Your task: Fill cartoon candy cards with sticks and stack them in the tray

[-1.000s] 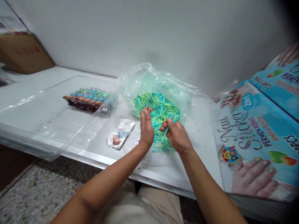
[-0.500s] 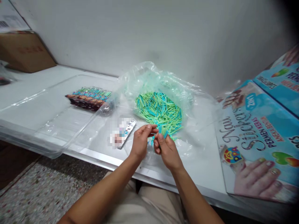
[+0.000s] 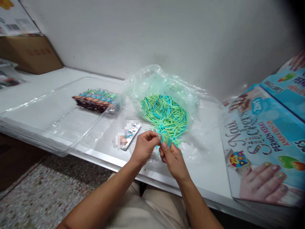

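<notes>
My right hand [image 3: 173, 158] is closed around a small bundle of thin green and blue sticks [image 3: 166, 140], held upright between thumb and fingers. Close beside it, my left hand [image 3: 145, 146] pinches at the bundle's left edge; what lies between its fingertips is too small to make out. Just beyond both hands, a heap of loose green and blue sticks [image 3: 164, 111] spills from the mouth of a clear plastic bag [image 3: 152, 74]. To the left of my hands, a single printed sachet [image 3: 131, 135] lies flat on the white table [image 3: 205, 178].
A clear plastic tray [image 3: 45, 95] at left holds a stack of printed sachets [image 3: 95, 101]. Blue printed boxes [image 3: 264, 146] stand at the right. A brown carton [image 3: 30, 54] sits at the back left, against the grey wall [image 3: 157, 35].
My left fingertips have closed in against the bundle in my right hand. The view has shifted slightly, moving most things a little to the right. The sachet and tray stay in place.
</notes>
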`<act>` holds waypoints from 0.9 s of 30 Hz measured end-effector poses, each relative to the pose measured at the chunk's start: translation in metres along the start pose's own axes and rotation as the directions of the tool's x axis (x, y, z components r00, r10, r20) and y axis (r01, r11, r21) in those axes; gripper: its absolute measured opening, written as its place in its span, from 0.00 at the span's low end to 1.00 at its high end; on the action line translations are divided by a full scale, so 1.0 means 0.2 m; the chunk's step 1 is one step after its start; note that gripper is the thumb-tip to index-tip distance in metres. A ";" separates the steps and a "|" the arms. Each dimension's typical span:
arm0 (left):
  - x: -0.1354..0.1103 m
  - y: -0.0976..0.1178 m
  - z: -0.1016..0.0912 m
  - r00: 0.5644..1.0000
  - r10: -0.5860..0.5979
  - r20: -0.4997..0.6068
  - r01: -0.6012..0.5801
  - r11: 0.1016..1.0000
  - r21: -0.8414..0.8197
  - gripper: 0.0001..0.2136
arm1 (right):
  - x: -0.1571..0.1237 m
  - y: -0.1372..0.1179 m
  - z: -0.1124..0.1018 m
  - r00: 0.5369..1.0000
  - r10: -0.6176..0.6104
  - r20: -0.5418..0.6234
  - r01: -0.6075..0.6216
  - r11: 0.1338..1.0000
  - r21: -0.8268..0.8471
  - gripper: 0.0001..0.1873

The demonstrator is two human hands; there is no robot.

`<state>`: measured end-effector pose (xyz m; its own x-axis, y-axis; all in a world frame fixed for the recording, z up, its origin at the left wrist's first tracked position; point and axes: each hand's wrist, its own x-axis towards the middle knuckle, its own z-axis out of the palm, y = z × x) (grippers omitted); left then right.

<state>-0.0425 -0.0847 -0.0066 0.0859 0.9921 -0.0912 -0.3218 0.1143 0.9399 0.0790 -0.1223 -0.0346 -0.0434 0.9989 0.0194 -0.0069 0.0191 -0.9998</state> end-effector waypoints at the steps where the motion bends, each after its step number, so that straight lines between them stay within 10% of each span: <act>1: -0.01 0.00 0.00 1.000 -0.002 -0.014 0.002 1.000 0.017 0.04 | 0.00 0.00 0.00 1.000 0.007 -0.014 -0.006 1.000 0.010 0.19; 27: -0.02 0.01 0.02 0.995 -0.032 0.091 0.030 0.999 0.019 0.05 | -0.06 0.01 0.00 0.999 0.041 -0.024 -0.039 0.995 0.096 0.20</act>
<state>-0.0404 -0.0891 -0.0024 0.1815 0.9792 -0.0906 -0.3012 0.1430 0.9428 0.0800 -0.1332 -0.0363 -0.0197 0.9996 -0.0218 -0.1012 -0.0237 -0.9946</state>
